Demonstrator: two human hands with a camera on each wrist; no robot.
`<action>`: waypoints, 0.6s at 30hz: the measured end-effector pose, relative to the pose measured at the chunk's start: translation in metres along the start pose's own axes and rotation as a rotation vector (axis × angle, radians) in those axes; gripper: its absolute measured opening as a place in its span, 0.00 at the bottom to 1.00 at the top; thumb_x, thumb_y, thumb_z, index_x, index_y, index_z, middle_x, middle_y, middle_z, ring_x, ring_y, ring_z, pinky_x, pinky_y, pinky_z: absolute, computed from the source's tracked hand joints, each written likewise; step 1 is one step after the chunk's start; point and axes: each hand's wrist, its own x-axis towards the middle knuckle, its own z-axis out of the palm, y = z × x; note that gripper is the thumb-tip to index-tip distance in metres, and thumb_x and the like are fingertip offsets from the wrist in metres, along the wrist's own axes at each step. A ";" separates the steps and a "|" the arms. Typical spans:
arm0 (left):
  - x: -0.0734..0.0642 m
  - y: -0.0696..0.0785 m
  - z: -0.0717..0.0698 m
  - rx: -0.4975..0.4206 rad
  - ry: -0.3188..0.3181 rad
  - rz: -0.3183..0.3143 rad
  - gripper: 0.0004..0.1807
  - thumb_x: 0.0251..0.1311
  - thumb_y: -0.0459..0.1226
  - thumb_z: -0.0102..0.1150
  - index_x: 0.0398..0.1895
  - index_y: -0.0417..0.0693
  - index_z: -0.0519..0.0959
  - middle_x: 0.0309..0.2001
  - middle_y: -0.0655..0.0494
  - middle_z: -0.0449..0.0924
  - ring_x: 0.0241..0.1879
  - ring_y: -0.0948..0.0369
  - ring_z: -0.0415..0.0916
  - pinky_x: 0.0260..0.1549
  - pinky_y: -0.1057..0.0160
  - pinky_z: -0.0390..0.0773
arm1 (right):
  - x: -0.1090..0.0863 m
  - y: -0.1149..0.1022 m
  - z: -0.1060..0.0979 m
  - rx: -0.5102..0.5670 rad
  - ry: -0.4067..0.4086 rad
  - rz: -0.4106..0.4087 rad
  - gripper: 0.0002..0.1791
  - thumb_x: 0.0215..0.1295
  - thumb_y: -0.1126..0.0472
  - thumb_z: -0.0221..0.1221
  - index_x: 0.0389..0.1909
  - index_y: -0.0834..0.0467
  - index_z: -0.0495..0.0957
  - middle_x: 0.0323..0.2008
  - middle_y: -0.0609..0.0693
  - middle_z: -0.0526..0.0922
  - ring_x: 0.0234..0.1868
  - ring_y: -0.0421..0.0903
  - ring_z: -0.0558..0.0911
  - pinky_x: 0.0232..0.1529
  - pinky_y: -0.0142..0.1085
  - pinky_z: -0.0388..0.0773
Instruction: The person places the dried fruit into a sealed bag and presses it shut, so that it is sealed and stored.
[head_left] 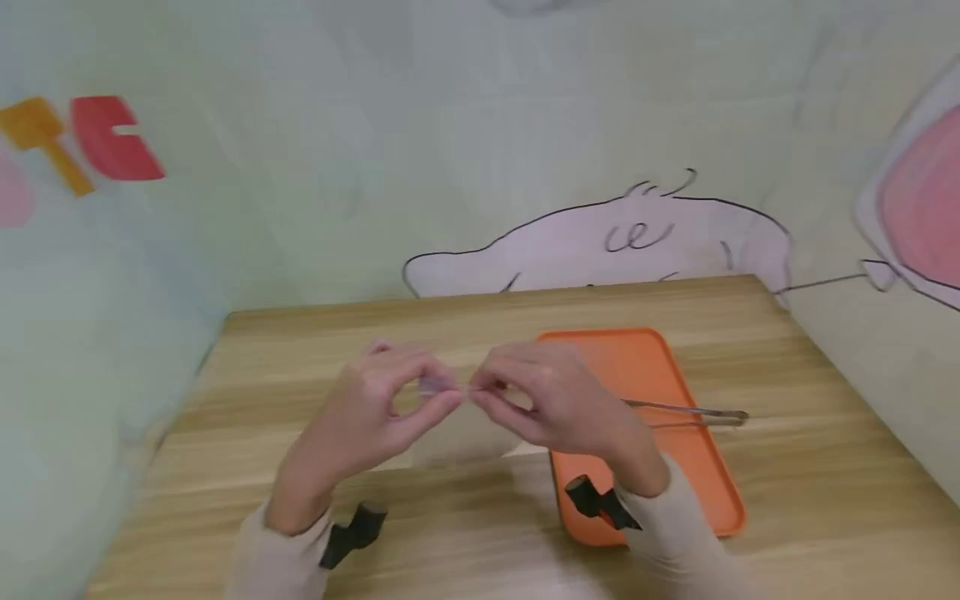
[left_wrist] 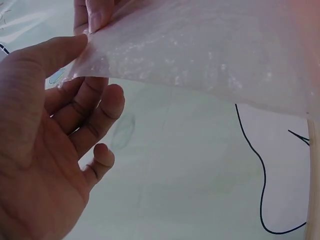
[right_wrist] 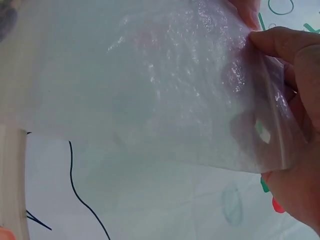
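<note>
A clear plastic bag [left_wrist: 200, 55] hangs between my two hands over the table. In the head view it is nearly invisible, a faint sheen below the fingertips. My left hand [head_left: 367, 412] pinches its upper edge between thumb and fingers. Close beside it, my right hand [head_left: 551, 396] pinches the same edge, the fingertips of both hands almost touching. The right wrist view shows the film [right_wrist: 165, 90] wrinkled and shiny, with a seam-like strip near the thumb. Whether the bag's mouth is parted cannot be told.
On the right lies an orange tray [head_left: 637, 358], partly behind my right forearm. Metal tongs [head_left: 720, 417] rest across it, one end past its right rim. The wooden table [head_left: 300, 350] meets a wall [head_left: 322, 167] with painted drawings behind it.
</note>
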 end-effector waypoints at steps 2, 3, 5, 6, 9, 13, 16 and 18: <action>-0.015 0.003 -0.020 0.061 0.032 0.009 0.19 0.73 0.51 0.53 0.29 0.49 0.82 0.27 0.66 0.81 0.28 0.68 0.76 0.37 0.65 0.67 | 0.018 -0.006 0.019 0.005 -0.055 -0.013 0.05 0.69 0.62 0.59 0.34 0.55 0.82 0.29 0.40 0.81 0.28 0.30 0.74 0.30 0.19 0.69; -0.022 0.004 -0.030 0.091 0.056 0.019 0.21 0.74 0.51 0.52 0.28 0.49 0.82 0.26 0.66 0.80 0.27 0.68 0.76 0.38 0.67 0.67 | 0.027 -0.010 0.028 0.011 -0.085 -0.022 0.04 0.69 0.62 0.59 0.35 0.54 0.82 0.30 0.40 0.81 0.29 0.29 0.74 0.31 0.18 0.68; -0.033 0.007 -0.045 0.130 0.105 0.058 0.22 0.74 0.50 0.52 0.25 0.48 0.81 0.25 0.66 0.79 0.26 0.69 0.75 0.40 0.70 0.67 | 0.042 -0.014 0.044 0.008 -0.124 -0.061 0.04 0.70 0.61 0.58 0.36 0.53 0.82 0.31 0.39 0.81 0.30 0.27 0.73 0.32 0.16 0.66; -0.040 0.011 -0.051 0.165 0.132 0.072 0.23 0.75 0.50 0.51 0.24 0.48 0.80 0.23 0.67 0.78 0.24 0.70 0.73 0.39 0.70 0.67 | 0.048 -0.016 0.051 0.023 -0.141 -0.104 0.05 0.70 0.60 0.58 0.35 0.53 0.81 0.30 0.38 0.80 0.30 0.27 0.72 0.32 0.16 0.65; -0.051 0.022 -0.057 0.234 0.159 0.129 0.23 0.75 0.48 0.51 0.21 0.49 0.77 0.21 0.68 0.73 0.22 0.72 0.69 0.36 0.70 0.69 | 0.053 -0.019 0.058 0.051 -0.182 -0.218 0.08 0.72 0.59 0.58 0.31 0.50 0.79 0.28 0.37 0.76 0.28 0.27 0.70 0.29 0.16 0.61; -0.052 0.031 -0.050 0.249 0.100 0.220 0.22 0.77 0.45 0.49 0.21 0.51 0.75 0.22 0.69 0.70 0.21 0.74 0.65 0.27 0.70 0.66 | 0.032 -0.016 0.040 0.059 -0.238 -0.247 0.09 0.72 0.58 0.59 0.30 0.49 0.78 0.27 0.36 0.76 0.29 0.27 0.70 0.28 0.16 0.60; -0.052 0.036 -0.046 0.213 0.023 0.220 0.21 0.78 0.45 0.47 0.21 0.52 0.72 0.22 0.69 0.66 0.22 0.76 0.61 0.26 0.75 0.62 | 0.011 -0.011 0.022 0.065 -0.241 -0.216 0.10 0.74 0.56 0.57 0.29 0.49 0.78 0.27 0.36 0.76 0.27 0.27 0.69 0.27 0.17 0.59; -0.053 0.038 -0.043 0.163 -0.020 0.206 0.21 0.77 0.45 0.48 0.22 0.52 0.70 0.22 0.70 0.63 0.23 0.77 0.59 0.26 0.78 0.60 | -0.003 -0.010 0.012 0.063 -0.218 -0.192 0.14 0.77 0.53 0.54 0.27 0.48 0.76 0.24 0.36 0.74 0.23 0.27 0.67 0.25 0.18 0.57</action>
